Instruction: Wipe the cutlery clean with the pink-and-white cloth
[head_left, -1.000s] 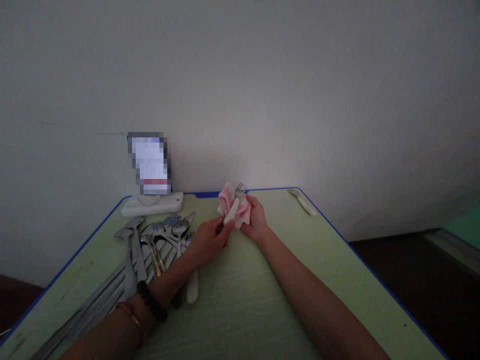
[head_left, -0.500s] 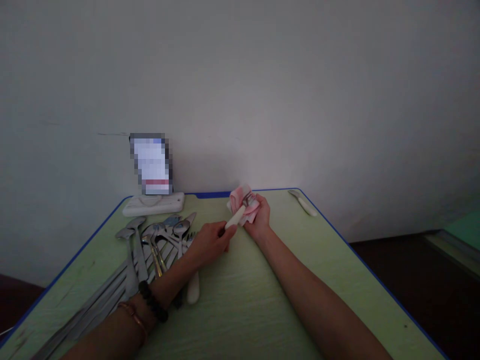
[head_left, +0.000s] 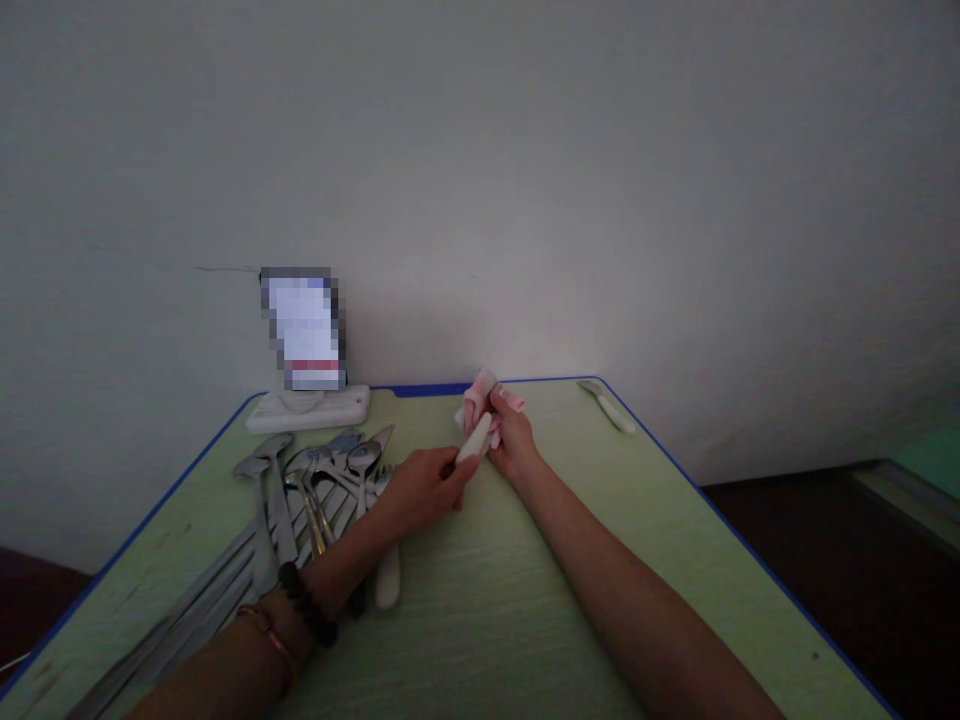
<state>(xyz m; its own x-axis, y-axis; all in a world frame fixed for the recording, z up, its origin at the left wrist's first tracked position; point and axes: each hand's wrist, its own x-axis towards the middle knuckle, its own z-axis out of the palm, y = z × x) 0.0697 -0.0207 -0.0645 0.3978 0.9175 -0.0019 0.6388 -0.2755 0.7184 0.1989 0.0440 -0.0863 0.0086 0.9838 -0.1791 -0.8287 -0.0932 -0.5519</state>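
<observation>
My left hand (head_left: 425, 483) pinches the white handle of a fork (head_left: 474, 439) at its lower end. My right hand (head_left: 510, 443) is closed around a pink cloth (head_left: 478, 398) that wraps the fork's upper part, so the tines are hidden. Both hands are above the middle of a light green table (head_left: 480, 600) with a blue rim. A heap of metal spoons, forks and knives (head_left: 315, 480) lies just left of my left hand.
A white-handled utensil (head_left: 609, 407) lies alone at the far right corner. A white flat base (head_left: 307, 408) carrying a blurred upright screen stands at the far left edge against the wall. A white handle (head_left: 388, 580) sticks out under my left forearm.
The cloth in my right hand has slid over the fork's tines, which showed a second ago. Both hands have shifted slightly right with the fork.
</observation>
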